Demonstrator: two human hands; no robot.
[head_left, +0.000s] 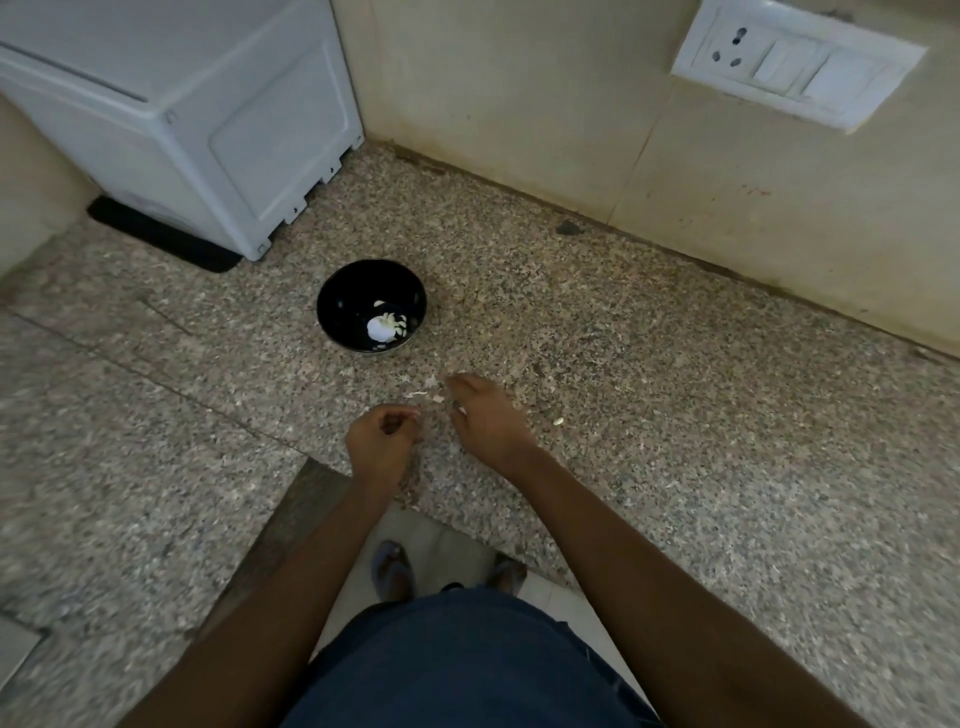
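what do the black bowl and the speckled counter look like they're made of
Black bowl: glossy, small highlights inside; probably glazed ceramic or melamine, cannot tell which. Speckled counter: stone, likely granite, by its fine brown, grey and white grains; smooth finish, with straight seams between slabs.

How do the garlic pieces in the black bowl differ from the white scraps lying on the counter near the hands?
The garlic pieces lie inside the black bowl; the scraps lie on the speckled counter by the right hand. The garlic pieces look plump; the scraps look thin and flat. Both are pale white.
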